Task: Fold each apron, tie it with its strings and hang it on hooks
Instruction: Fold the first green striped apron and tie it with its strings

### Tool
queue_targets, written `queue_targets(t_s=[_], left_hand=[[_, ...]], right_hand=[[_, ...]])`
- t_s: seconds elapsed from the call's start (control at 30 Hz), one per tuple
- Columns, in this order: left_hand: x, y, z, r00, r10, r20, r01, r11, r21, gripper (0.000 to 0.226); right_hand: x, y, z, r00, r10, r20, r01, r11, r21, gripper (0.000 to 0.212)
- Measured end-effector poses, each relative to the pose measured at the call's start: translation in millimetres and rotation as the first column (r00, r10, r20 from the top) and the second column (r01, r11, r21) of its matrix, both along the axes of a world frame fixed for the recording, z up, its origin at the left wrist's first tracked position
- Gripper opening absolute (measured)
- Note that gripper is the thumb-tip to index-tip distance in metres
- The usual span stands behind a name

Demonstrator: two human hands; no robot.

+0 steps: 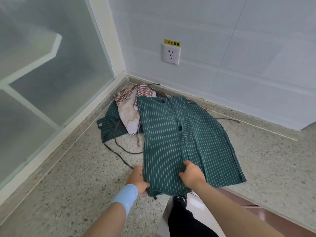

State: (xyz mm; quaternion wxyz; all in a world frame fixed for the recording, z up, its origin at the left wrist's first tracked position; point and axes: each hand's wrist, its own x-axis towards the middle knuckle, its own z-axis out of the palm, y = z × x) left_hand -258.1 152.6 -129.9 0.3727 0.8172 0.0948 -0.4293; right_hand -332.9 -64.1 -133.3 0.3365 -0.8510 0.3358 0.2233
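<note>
Below the white wall socket (171, 53) the dark green striped cloth apron (164, 134) lies half folded, fingers of the left hand (138, 179) and the right hand (191, 173) gripping its near edge; tying, hanging and the other crumpled aprons (128, 117) seem left to do.

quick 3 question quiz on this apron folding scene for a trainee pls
1. True or false: the left hand and right hand are both off the green striped apron.
2. What lies behind it in the corner? A a checked apron B a bucket C a broom
3. Fill in: the blue cuff is on the ___ arm.
Key: 1 false; 2 A; 3 left.
</note>
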Motion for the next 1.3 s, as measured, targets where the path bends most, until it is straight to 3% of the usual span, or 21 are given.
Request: queue_targets(t_s=[0.07, 0.13, 0.23, 0.3, 0.37, 0.47, 0.5, 0.57, 0.67, 0.77, 0.87, 0.93, 1.0, 1.07, 1.13, 1.17, 1.23, 1.3], left_hand=[[3, -4, 4, 0.986, -0.164, 0.034, 0.155, 0.971, 0.182, 0.071], [9, -11, 12, 0.933, -0.339, 0.122, 0.271, 0.883, 0.383, 0.077], [22, -34, 23, 0.793, -0.455, 0.404, 0.271, 0.858, 0.436, 0.034], [28, -58, 25, 0.653, -0.568, 0.501, 0.399, 0.820, 0.410, 0.025], [31, -88, 17, 0.529, -0.732, 0.430, 0.602, 0.680, 0.417, 0.043], [35, -107, 8, 0.492, -0.862, 0.118, 0.732, 0.483, 0.480, 0.063], [36, -121, 4, 0.491, -0.867, 0.088, 0.722, 0.462, 0.515, 0.060], [37, -139, 5, 0.487, -0.851, 0.197, 0.624, 0.496, 0.604, 0.043], [33, -173, 8, 0.481, -0.775, 0.411, 0.594, 0.632, 0.497, 0.029], [22, -204, 5, 0.493, -0.809, 0.321, 0.748, 0.582, 0.319, 0.036], [15, -220, 3, 0.461, -0.862, 0.211, 0.801, 0.506, 0.318, 0.046], [17, -222, 7, 0.499, -0.844, 0.198, 0.783, 0.536, 0.316, 0.048], [21, -220, 13, 0.584, -0.793, 0.173, 0.757, 0.609, 0.238, 0.047], [25, -214, 24, 0.730, -0.665, 0.160, 0.662, 0.746, 0.077, 0.039], [29, -207, 38, 0.919, -0.390, 0.062, 0.394, 0.899, -0.188, 0.032], [31, -201, 48, 0.967, -0.254, -0.038, 0.230, 0.923, -0.308, 0.036], [37, -185, 62, 0.978, -0.126, -0.168, 0.041, 0.899, -0.436, 0.042], [45, -165, 67, 0.980, -0.051, -0.192, -0.043, 0.887, -0.459, 0.042]], right_hand=[[-3, -2, 1, 0.997, 0.077, -0.007, -0.077, 0.990, -0.119, 0.056], [-7, -7, 5, 0.991, 0.134, 0.033, -0.123, 0.966, -0.226, 0.054], [-8, -23, 9, 0.964, 0.253, 0.083, -0.193, 0.878, -0.438, 0.054], [-9, -40, 8, 0.962, 0.272, 0.032, -0.232, 0.872, -0.431, 0.062], [-15, -63, 1, 0.954, 0.296, -0.055, -0.297, 0.899, -0.322, 0.068], [-23, -80, -1, 0.934, 0.358, -0.021, -0.350, 0.898, -0.265, 0.056], [-28, -91, -1, 0.949, 0.314, 0.028, -0.293, 0.912, -0.286, 0.051], [-33, -107, -1, 0.979, 0.189, 0.074, -0.152, 0.926, -0.345, 0.049], [-41, -136, -2, 1.000, -0.018, 0.001, 0.017, 0.914, -0.406, 0.063], [-46, -156, -8, 0.980, -0.191, -0.054, 0.160, 0.921, -0.355, 0.075], [-45, -163, -5, 0.950, -0.309, -0.036, 0.290, 0.923, -0.253, 0.043], [-42, -162, 2, 0.972, -0.222, -0.078, 0.189, 0.934, -0.303, 0.016], [-37, -157, 13, 0.986, -0.167, -0.026, 0.151, 0.940, -0.305, 0.009], [-27, -147, 25, 0.980, -0.158, 0.126, 0.179, 0.966, -0.185, 0.004], [-16, -132, 37, 0.955, -0.145, 0.259, 0.153, 0.988, -0.011, 0.003], [-9, -123, 41, 0.947, -0.099, 0.306, 0.095, 0.995, 0.029, 0.010], [4, -103, 49, 0.924, 0.035, 0.382, -0.064, 0.996, 0.064, 0.027], [15, -81, 53, 0.911, 0.166, 0.378, -0.215, 0.973, 0.089, 0.016]])
